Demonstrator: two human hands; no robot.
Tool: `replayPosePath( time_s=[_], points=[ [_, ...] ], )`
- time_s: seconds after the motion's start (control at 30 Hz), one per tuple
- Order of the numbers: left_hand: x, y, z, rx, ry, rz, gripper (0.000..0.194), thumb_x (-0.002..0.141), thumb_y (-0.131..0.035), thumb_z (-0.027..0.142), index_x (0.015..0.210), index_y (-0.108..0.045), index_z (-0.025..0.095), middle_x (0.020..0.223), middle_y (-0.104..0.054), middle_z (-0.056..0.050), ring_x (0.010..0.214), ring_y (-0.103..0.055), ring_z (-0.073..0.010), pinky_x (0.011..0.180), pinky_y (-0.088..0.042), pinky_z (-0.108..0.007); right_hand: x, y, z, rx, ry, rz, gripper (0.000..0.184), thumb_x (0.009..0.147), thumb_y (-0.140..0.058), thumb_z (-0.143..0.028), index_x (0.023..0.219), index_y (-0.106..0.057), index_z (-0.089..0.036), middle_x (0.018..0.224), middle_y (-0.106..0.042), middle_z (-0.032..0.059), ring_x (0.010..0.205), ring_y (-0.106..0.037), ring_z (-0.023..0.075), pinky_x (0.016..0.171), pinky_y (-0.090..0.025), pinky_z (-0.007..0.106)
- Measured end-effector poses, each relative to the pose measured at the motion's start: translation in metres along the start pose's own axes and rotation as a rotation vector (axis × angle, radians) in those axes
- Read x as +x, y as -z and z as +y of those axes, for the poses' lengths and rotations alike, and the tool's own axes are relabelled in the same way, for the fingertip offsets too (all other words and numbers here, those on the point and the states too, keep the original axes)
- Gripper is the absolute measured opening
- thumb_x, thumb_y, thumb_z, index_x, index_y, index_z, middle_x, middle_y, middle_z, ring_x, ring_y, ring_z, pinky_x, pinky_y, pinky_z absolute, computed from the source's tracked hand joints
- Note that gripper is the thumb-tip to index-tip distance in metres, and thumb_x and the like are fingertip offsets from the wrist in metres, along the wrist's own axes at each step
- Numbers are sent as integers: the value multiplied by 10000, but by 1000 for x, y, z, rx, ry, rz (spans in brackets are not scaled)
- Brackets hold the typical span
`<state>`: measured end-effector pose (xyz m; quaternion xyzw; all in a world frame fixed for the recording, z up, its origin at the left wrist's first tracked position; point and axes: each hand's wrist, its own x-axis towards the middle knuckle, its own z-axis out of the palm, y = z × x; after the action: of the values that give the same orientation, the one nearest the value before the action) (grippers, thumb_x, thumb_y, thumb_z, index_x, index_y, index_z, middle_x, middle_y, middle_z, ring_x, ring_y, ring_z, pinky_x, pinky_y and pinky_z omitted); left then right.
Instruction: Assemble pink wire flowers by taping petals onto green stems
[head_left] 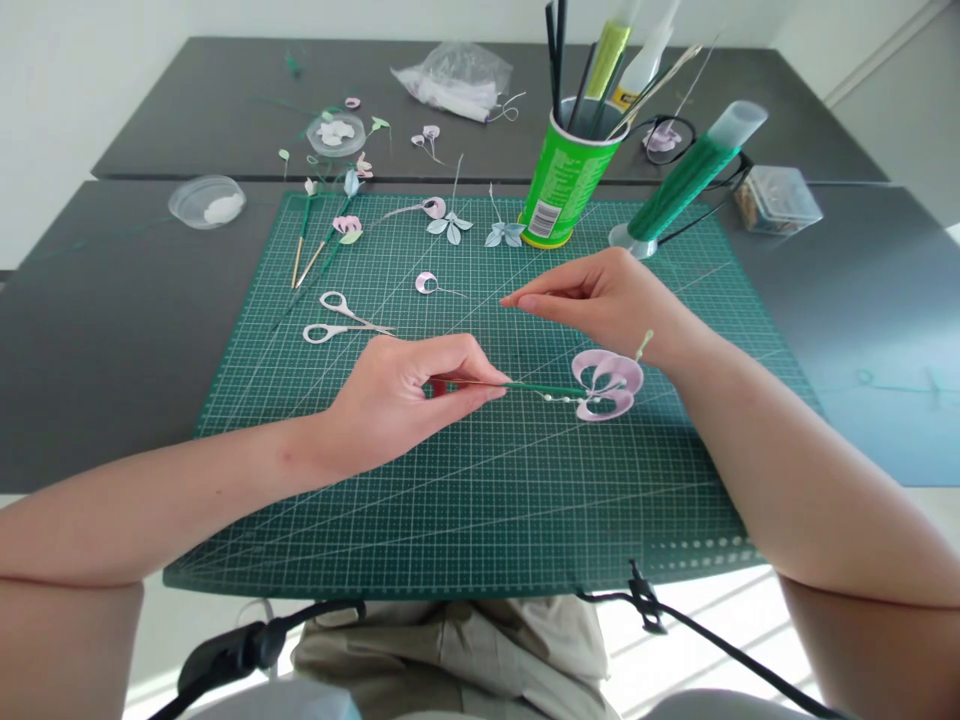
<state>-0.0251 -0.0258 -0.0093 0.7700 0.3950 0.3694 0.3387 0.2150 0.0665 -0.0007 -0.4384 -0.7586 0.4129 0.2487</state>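
My left hand [420,395] pinches a thin green flower stem [544,386] between thumb and forefinger, holding it level over the mat. At the stem's right end is a flower head of pale pink looped petals [619,373], with small white beads [559,399] below the stem and a pale green bud [644,345] beside it. My right hand [581,290] is raised above the flower, thumb and fingertips drawn together; whether something fine is between them cannot be made out. Left of those fingertips, a loose pink ring-shaped petal [425,284] on a thin wire lies on the mat.
White-handled scissors [334,332] rest on the green cutting mat [465,520]. Behind are blue wired flowers [451,228], finished stems [319,250], a green can [568,180] of tools, a green tube [686,180], a clear box [780,200] and shallow dishes [196,203].
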Motion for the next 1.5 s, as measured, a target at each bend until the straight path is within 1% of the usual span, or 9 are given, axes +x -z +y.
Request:
replayPosePath(
  time_s=[0.13,0.23,0.37,0.57,0.73,0.97,1.23,1.4,1.5],
  points=[
    [1,-2,-2,17,4,20,101,953,-772,243,860,-738,225,744,-773,39,513,-541,-78,501,-411,-247,1,0,-1,-58,-21,-29,270,910,-726,-413,975,-883,-204,640,-654,14,592,-454,131,572,-363,325],
    [2,-2,-1,19,13,59,103,922,-793,232,856,-715,220,732,-751,41,535,-526,-83,496,-402,-241,2,1,-2,-83,-53,-24,256,909,-717,-387,984,-880,-204,548,-521,-13,551,-367,120,552,-305,326],
    [2,0,3,30,15,46,88,977,-702,238,893,-711,213,735,-771,32,544,-567,-92,517,-440,-244,2,1,-2,-139,-93,-47,281,908,-706,-393,1008,-887,-202,554,-523,-14,532,-295,109,536,-223,332],
    [1,1,6,83,42,61,97,983,-700,276,915,-733,216,794,-827,22,607,-702,-117,534,-466,-249,0,-1,0,-160,-63,-29,277,917,-691,-387,993,-885,-205,556,-529,-12,531,-299,111,537,-224,334],
    [1,1,6,73,96,49,110,972,-725,326,941,-756,225,831,-845,12,658,-744,-138,572,-500,-252,0,0,-4,-201,-76,-60,260,937,-680,-362,1009,-874,-205,569,-544,-11,535,-329,115,557,-260,338],
    [3,0,7,-11,202,11,156,951,-747,392,934,-780,240,849,-843,-5,719,-767,-165,624,-543,-259,1,0,-4,-196,-61,-59,217,940,-702,-362,968,-877,-236,573,-578,-5,536,-373,128,569,-289,343],
    [5,0,3,-5,158,31,75,915,-780,292,866,-777,235,775,-780,0,686,-692,-145,665,-558,-270,-1,0,-7,-228,-62,-68,266,928,-696,-381,979,-886,-202,543,-561,-20,502,-328,97,531,-239,322],
    [7,-1,1,-91,180,121,99,895,-800,289,844,-746,224,768,-757,-6,681,-665,-151,649,-545,-292,0,0,-3,-204,-57,-97,293,924,-697,-422,973,-886,-204,589,-594,-4,570,-431,124,579,-294,320],
    [9,0,0,-210,245,141,114,884,-804,293,849,-730,213,810,-781,-23,759,-729,-177,680,-562,-299,0,1,0,-197,-38,-114,261,908,-736,-432,882,-866,-207,634,-629,14,634,-504,152,610,-333,321]
  ],
)
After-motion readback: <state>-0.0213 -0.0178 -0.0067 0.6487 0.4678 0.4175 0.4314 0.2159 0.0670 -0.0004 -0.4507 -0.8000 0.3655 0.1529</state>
